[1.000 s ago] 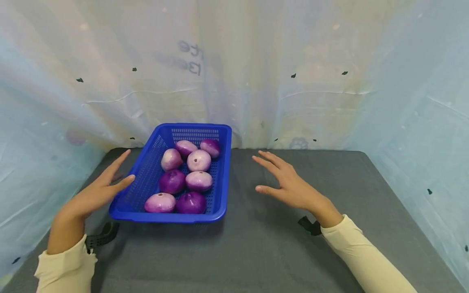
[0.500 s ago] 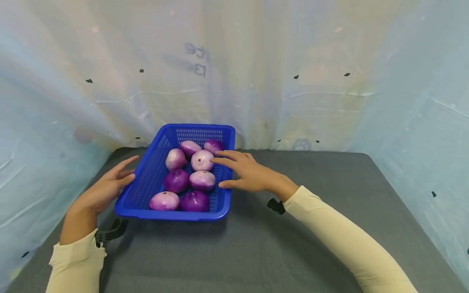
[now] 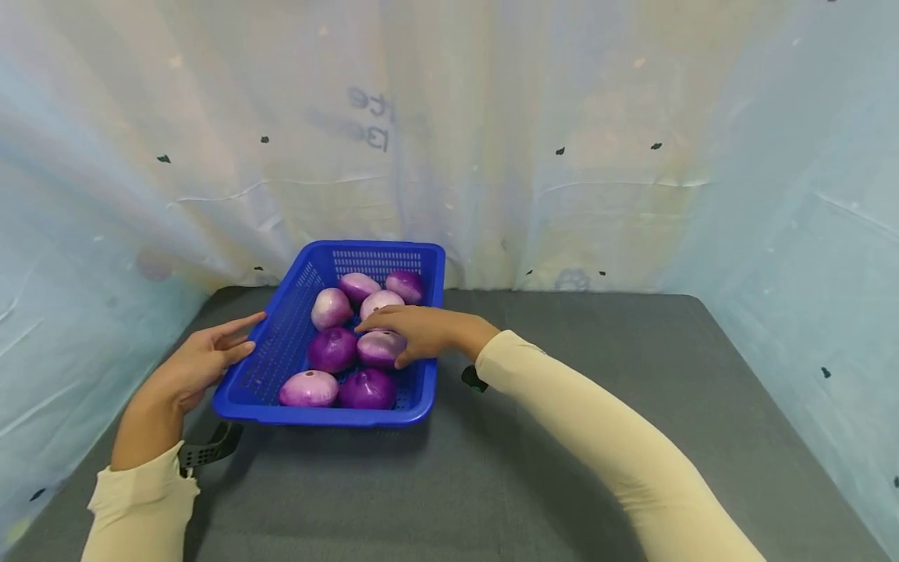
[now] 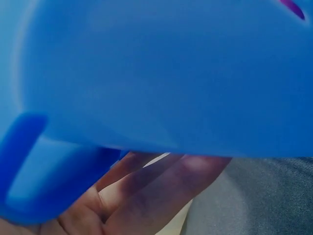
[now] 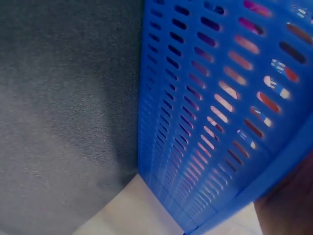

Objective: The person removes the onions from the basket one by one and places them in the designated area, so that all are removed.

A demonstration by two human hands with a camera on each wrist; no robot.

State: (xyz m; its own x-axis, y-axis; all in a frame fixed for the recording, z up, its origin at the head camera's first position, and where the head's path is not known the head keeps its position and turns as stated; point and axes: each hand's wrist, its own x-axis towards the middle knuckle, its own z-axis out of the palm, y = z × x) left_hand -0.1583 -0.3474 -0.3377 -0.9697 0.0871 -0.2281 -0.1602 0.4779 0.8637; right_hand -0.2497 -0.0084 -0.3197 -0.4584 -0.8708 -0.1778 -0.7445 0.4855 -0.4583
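Observation:
Several peeled red onions [image 3: 332, 349] lie in a blue slotted plastic basket [image 3: 323, 417] left of the middle in the head view. My right hand [image 3: 435, 332] reaches over the basket's right rim and holds a pale purple onion [image 3: 378, 349], fingers over its far side and thumb at its near right. The hand partly covers the pale onion [image 3: 381, 300] behind it. My left hand [image 3: 197, 365] touches the left rim with thumb and straight fingers; in the left wrist view its fingers [image 4: 161, 196] lie beneath the blue basket wall [image 4: 161, 88].
The basket stands on a dark grey table [image 3: 562, 445], near its far edge. Pale plastic sheeting [image 3: 492, 156] hangs behind and along both sides. A black strap [image 3: 214, 446] is on the left wrist. The slotted right wall [image 5: 195, 117] fills much of the right wrist view.
My right hand has moved left from above the bare table, over the rim and down onto an onion. My left hand has come closer to the left rim and touches it.

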